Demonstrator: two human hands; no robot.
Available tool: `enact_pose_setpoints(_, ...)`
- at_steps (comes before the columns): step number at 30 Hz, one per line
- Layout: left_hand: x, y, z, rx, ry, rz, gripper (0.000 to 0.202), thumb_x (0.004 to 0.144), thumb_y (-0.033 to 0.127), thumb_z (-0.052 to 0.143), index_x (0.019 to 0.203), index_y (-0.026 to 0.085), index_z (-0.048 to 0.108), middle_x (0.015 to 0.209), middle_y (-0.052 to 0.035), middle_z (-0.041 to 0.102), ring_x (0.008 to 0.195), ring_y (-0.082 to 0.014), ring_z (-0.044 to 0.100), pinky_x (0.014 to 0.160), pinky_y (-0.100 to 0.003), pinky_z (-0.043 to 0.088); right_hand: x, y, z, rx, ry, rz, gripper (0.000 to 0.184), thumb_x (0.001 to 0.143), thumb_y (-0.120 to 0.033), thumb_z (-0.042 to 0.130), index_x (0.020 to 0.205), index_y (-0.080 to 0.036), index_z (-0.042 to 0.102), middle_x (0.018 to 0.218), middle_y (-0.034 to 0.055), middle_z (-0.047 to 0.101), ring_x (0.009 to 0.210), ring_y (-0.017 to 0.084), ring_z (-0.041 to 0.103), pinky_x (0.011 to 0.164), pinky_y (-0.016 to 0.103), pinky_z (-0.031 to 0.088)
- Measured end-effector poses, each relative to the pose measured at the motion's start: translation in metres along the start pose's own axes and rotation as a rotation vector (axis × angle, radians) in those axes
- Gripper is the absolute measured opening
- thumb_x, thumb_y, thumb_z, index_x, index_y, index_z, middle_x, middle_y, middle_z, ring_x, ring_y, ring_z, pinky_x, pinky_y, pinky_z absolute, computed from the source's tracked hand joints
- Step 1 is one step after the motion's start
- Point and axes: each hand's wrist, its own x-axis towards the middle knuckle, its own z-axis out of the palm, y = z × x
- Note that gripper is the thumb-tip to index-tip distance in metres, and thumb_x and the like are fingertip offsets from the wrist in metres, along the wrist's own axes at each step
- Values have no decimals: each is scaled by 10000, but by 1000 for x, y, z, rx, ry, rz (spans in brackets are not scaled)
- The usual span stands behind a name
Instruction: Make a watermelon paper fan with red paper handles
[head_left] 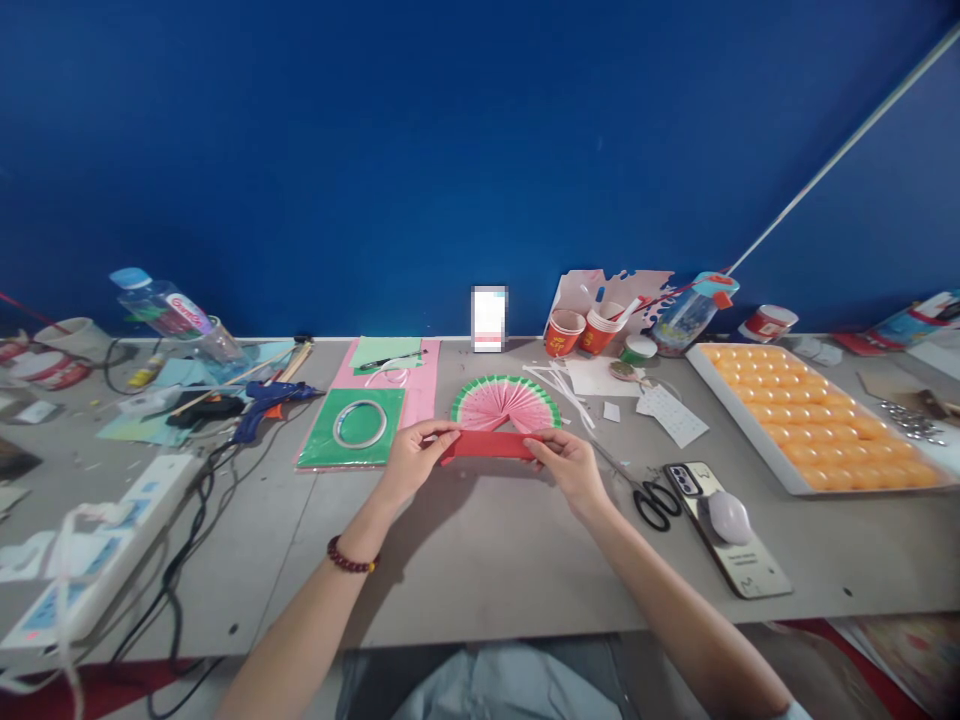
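Observation:
Both of my hands pinch a folded strip of red paper point(487, 445) just above the grey table point(480, 570). My left hand point(412, 458) grips its left end, thumb and fingers closed on it. My right hand point(568, 462) grips the right end the same way. Directly behind the strip lies a pleated paper fan point(505, 400), pink with a green rim like a watermelon slice. A dark red bead bracelet point(349, 560) is on my left wrist.
Left of the fan lie green and pink sheets point(352, 425) with a tape ring point(360, 423). A blue glue gun point(264, 402), a power strip point(97, 560) and cables sit further left. Scissors point(651, 497), a phone point(726, 528), a tray of orange balls point(817, 420) and red cups point(581, 332) stand right.

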Motion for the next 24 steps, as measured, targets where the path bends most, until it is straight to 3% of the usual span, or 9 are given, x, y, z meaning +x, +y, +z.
enact_pose_setpoints(15, 1, -5, 1, 36, -13, 10, 261, 693, 397, 708, 804, 164, 751, 824, -79, 731, 696, -165, 638, 566, -225, 517, 1, 1, -1, 63, 87, -79, 311, 655, -451, 730, 758, -159, 704, 592, 5, 651, 485, 125, 571, 483, 254, 453)
enact_pose_setpoints(24, -2, 3, 2, 64, 9, 71, 192, 696, 358, 702, 784, 197, 757, 812, -61, 737, 690, -166, 648, 584, -230, 528, 0, 0, -1, 3, 136, -135, 283, 687, -437, 700, 780, -170, 712, 637, 21, 668, 506, 129, 560, 488, 262, 471)
